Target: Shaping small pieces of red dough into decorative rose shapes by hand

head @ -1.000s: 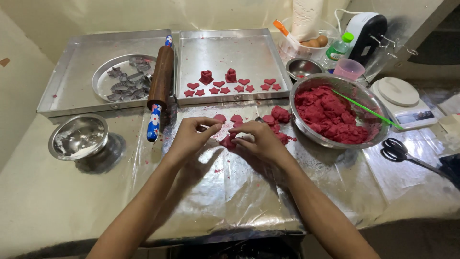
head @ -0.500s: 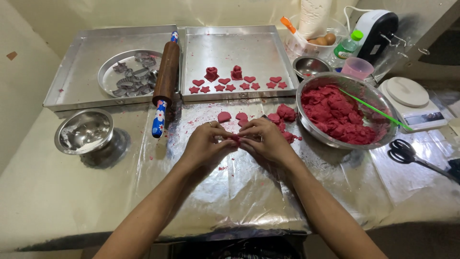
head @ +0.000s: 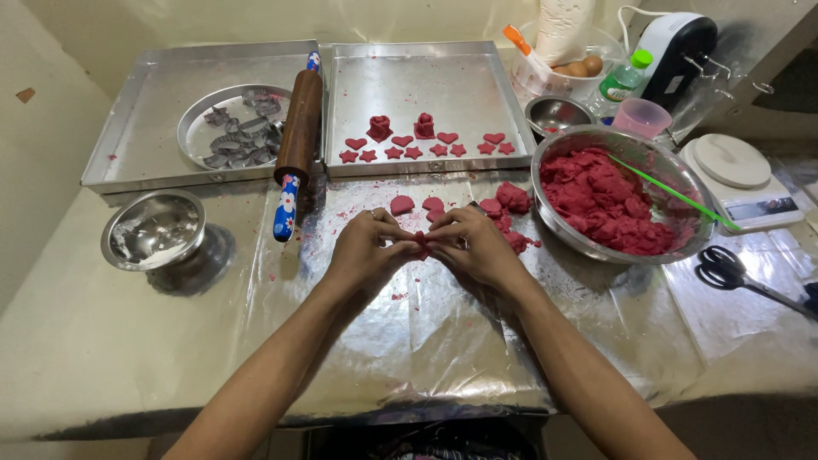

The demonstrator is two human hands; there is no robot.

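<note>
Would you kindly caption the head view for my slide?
Both hands, left hand and right hand, pinch red dough over foil.

A pale yellow wall (head: 128,25) rose just behind the plastic-covered table (head: 102,341), whose glossy sheet caught soft overhead light.

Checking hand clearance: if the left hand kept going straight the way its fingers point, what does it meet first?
The left hand points right, fingertips pinching a small red dough piece. That piece comes first, and directly behind it the right hand, whose fingertips hold the same piece. No free gap shows between them.
</note>
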